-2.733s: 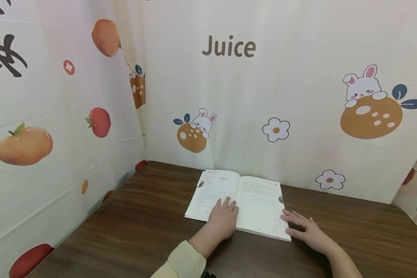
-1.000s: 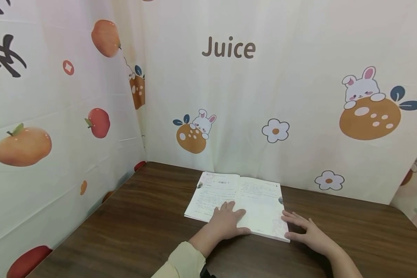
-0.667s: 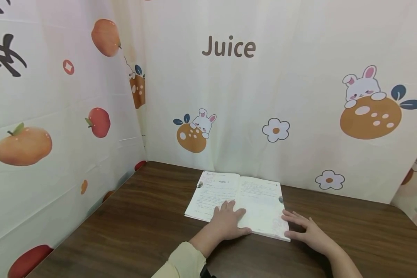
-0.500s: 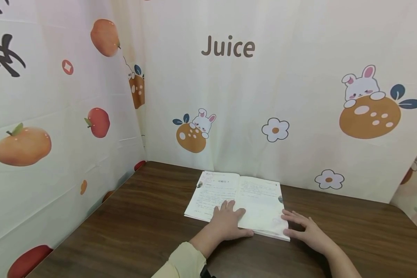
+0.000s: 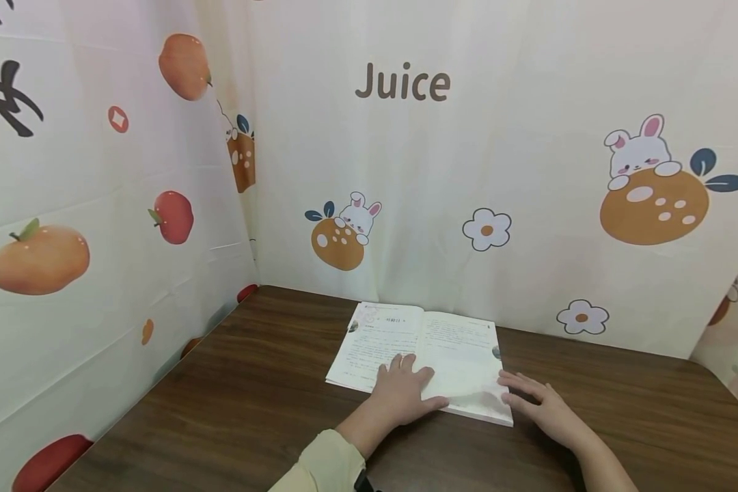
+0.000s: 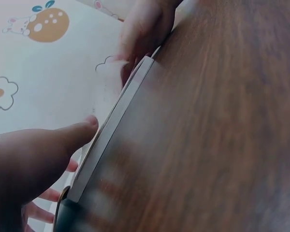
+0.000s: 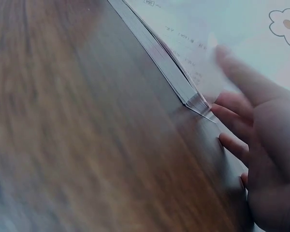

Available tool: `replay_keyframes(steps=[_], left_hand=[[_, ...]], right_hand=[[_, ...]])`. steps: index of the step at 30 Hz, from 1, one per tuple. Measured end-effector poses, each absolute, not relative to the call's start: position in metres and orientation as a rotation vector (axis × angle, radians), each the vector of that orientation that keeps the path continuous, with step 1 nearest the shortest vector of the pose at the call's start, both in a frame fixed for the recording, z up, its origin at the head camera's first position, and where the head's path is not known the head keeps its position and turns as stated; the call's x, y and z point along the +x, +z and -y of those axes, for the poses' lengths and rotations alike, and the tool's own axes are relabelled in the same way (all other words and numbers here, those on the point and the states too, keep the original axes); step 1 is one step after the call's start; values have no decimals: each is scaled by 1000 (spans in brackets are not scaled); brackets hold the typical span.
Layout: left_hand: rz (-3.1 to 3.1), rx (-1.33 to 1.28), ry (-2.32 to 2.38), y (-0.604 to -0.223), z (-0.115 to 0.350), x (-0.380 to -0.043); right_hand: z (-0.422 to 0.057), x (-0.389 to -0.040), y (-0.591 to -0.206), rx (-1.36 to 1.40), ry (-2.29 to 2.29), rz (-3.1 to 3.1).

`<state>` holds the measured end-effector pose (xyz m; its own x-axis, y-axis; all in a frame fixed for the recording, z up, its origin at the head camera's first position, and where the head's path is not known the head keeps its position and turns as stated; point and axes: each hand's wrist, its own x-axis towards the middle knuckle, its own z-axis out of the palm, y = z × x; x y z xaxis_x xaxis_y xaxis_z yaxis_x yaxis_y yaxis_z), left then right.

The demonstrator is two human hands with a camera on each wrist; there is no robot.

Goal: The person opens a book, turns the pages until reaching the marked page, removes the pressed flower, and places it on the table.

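book (image 5: 406,342) print illegible, wrist views blurred

Head view: bright, even, diffuse light; the printed curtain (image 5: 418,171) is nearly washed out, with a pinkish cast toward the upper left corner. Soft, short shadows lie under the forearms on the wooden table (image 5: 234,410). Straight lines bow toward the frame edges. Print on the open book (image 5: 421,348) is too small to read. Both wrist views are dimmer, cooler, and smeared: wood grain streaks along the table edge nearest the lens, and the fingers (image 7: 241,77) are soft.
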<state>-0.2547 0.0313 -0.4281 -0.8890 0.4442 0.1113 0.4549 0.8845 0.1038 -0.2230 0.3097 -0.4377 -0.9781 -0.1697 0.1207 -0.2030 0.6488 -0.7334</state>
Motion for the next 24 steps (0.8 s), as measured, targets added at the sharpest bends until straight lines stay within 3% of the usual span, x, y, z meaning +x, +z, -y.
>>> replay_keyframes(steps=[10, 24], left_hand=[[2914, -680, -229, -427, -32, -255], [2668, -694, -126, -424, -31, -256]], right_hand=[[-308, -223, -431, 136, 1394, 2831], [-307, -222, -431, 123, 1390, 2830]])
